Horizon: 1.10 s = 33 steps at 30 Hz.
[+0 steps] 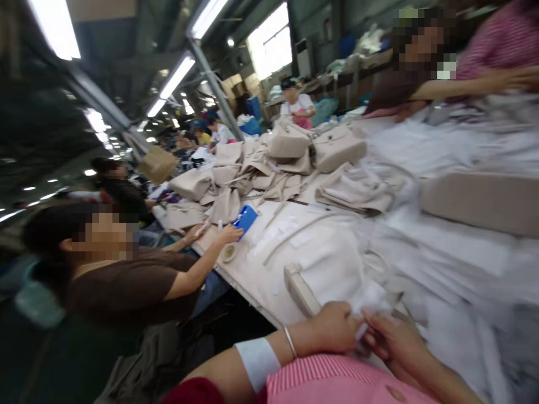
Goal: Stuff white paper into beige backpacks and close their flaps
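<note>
Left hand [337, 325] and right hand [393, 334] are being held together at the near edge of the pale work table [255, 280], fingers curled; a small, thin, whitish strip [361, 331] is apparently being pinched between them, though blur is hiding its detail. It is being held close to the pink, partly striped apron [332, 367], presumably for a steadier two-handed grip. Just left, a beige, narrow, box-edged piece [301, 289] is being supported by the table.
</note>
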Tool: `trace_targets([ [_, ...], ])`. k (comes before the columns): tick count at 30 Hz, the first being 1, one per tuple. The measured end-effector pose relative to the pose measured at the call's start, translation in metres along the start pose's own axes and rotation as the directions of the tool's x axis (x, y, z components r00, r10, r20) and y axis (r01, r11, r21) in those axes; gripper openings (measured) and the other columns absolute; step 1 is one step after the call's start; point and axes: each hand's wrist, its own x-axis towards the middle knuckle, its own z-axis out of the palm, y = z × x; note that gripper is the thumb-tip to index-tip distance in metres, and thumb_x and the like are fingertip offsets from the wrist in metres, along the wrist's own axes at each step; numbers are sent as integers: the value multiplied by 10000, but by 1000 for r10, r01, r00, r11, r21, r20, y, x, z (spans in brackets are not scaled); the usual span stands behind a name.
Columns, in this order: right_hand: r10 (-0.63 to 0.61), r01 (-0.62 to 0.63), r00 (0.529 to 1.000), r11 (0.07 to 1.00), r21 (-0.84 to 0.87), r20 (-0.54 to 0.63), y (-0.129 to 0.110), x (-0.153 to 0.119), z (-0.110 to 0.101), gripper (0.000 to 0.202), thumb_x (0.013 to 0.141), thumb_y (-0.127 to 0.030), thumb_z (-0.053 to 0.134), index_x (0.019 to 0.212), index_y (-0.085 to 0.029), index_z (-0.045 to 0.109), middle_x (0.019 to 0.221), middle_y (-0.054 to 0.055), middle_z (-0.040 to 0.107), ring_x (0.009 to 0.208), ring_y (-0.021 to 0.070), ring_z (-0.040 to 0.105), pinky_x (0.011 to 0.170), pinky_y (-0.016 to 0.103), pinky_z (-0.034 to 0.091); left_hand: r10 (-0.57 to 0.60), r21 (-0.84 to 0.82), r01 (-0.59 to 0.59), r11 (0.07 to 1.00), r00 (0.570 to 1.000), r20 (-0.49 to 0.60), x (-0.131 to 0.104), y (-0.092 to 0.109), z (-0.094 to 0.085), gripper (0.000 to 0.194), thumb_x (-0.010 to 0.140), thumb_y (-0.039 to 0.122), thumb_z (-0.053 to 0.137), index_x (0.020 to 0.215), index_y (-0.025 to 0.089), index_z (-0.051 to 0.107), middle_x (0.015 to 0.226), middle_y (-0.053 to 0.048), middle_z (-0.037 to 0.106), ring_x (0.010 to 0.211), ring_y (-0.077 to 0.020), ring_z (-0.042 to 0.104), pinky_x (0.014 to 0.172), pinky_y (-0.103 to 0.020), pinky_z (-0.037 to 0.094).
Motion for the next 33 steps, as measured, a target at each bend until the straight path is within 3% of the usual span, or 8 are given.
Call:
trace_targets([
  [2,46,-47,999,998,37,25,-10,-8,3,475,746,-649,543,604,-196,533,485,10,547,371,111,414,375,234,278,102,15,-101,995,990,-97,0,-2,3,278,863,391,446,703,185,541,627,-14,567,576,-146,488,546,-262,395],
  [4,36,-31,999,991,-131,30,-21,-12,1,456,759,-603,559,591,-179,563,493,28,588,374,116,446,385,236,303,160,-6,-161,987,982,-101,6,-5,4,281,871,360,420,686,180,530,625,1,554,597,-141,484,560,-257,378],
  [7,-122,102,991,953,-286,-54,-30,-15,-9,388,819,-453,540,556,-171,580,496,18,587,474,131,552,494,234,406,217,-7,-218,976,974,-69,18,-12,1,284,870,370,429,693,176,538,584,29,507,581,-130,455,543,-242,339],
  [12,-191,40,919,916,-400,-345,-10,-26,-60,237,826,-289,484,677,-167,621,585,-2,620,541,126,579,566,224,428,139,-118,-140,983,990,-14,22,-23,-7,325,850,471,473,690,193,524,474,79,397,456,-100,363,457,-212,269],
  [16,-219,-221,854,667,-711,-471,22,-34,-100,247,836,-248,464,779,-161,688,783,63,705,778,183,642,700,257,421,73,-200,-83,976,996,-54,23,-29,-12,331,817,506,518,685,204,490,442,92,379,409,-87,334,419,-201,253],
  [21,-145,-404,852,429,-808,-503,50,-35,-88,345,846,-421,533,987,-138,671,1038,162,674,943,269,634,762,315,423,87,-235,-99,967,994,-65,28,-32,-13,343,817,515,523,680,203,486,428,95,361,397,-85,337,405,-192,250],
  [25,-161,-433,821,451,-781,-548,55,-19,-80,346,833,-396,574,1039,-125,640,1063,180,654,981,280,617,793,327,421,97,-234,-106,967,994,-52,28,-33,-12,348,817,518,531,685,198,497,431,91,374,398,-84,345,401,-188,252],
  [33,-153,-354,838,578,-735,-523,52,-5,-117,320,912,-340,436,880,-143,686,849,70,716,792,167,640,673,231,412,70,-340,-74,937,997,-24,17,-41,-21,378,813,564,540,738,197,494,415,104,346,369,-75,286,369,-190,226],
])
